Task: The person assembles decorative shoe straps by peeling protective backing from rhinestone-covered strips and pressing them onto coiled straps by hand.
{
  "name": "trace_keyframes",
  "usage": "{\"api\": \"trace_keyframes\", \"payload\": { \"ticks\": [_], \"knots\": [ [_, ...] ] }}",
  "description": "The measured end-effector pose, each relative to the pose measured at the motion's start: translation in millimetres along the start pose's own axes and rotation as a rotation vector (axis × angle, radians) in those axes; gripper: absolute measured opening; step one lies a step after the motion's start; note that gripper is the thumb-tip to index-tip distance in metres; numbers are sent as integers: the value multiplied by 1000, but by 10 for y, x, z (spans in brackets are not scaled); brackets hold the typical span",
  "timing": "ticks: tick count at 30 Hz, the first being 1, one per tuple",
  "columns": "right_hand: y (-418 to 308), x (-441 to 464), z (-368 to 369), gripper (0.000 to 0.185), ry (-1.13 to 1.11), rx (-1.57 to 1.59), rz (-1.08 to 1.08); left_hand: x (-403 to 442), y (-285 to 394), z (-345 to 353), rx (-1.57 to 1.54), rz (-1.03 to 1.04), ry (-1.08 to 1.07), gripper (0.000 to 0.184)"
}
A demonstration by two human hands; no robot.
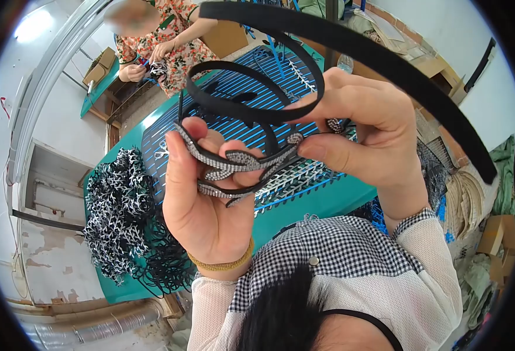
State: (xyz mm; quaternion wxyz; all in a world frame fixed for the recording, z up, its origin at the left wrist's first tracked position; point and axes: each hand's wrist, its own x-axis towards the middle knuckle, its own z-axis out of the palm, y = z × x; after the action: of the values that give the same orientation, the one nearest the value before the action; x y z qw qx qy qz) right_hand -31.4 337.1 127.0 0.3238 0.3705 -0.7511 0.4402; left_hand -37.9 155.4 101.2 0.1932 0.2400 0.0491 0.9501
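Sparkly leaf band [243, 158] is up above the green table [120, 292] | your left hand [207, 202] curls round it, your right hand [365, 126] pinches it | likely held high so it won't catch on the shiny strips [310, 175] on the table

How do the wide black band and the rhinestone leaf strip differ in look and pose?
The wide black band is plain, while the rhinestone leaf strip glitters with silvery stones and has leaf shapes. The band sweeps in one broad arch; the strip winds between the left hand and right hand. Both are curved.
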Motion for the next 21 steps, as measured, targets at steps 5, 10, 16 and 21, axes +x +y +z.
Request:
{"api": "trace_keyframes", "payload": {
  "ticks": [5,10,16,21],
  "knots": [
    [98,-45,152,14,41,337,122,50,-10,-75,102,9,-58,39],
    [101,-22,228,13,179,641,266,154,-255,-266,581,276,-198,77],
    [145,-86,268,23,113,423,254,107,-320,-178,1026,440,221,32],
    [39,-155,255,49,227,622,365,158,-194,-36,725,462,177,22]
  ]
}}
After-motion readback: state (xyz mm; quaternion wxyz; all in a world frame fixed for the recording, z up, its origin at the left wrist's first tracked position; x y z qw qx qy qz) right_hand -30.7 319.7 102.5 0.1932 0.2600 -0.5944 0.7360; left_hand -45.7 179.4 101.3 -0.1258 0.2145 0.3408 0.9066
